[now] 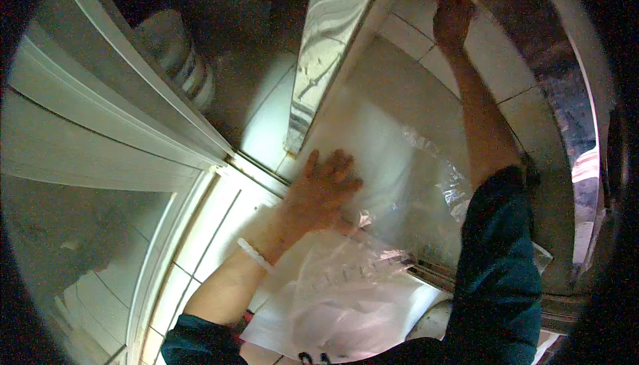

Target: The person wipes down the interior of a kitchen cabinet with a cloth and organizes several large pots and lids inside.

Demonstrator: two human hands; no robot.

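Observation:
My left hand (324, 190), with a white bracelet at the wrist, lies spread and slightly blurred on a translucent plastic sheet (334, 285). This crinkled plastic runs down towards my body and carries faint marks. Beyond the fingers stretches a hazy, pale sheet-like surface (369, 150), with shiny crumpled film (454, 190) along its right side. My right hand (452, 20) reaches far out at the top, in dim light, over tiled flooring. Its fingers are dark and blurred, so what they touch is unclear.
A reflective metal strip (322, 50) slants up from the middle. Curved by the lens, another shiny panel edge (584, 160) stands at the right. On the left are a pale framed door (100, 130) and, behind it, a bucket-like container (189, 70). White tiles (219, 235) cover the floor.

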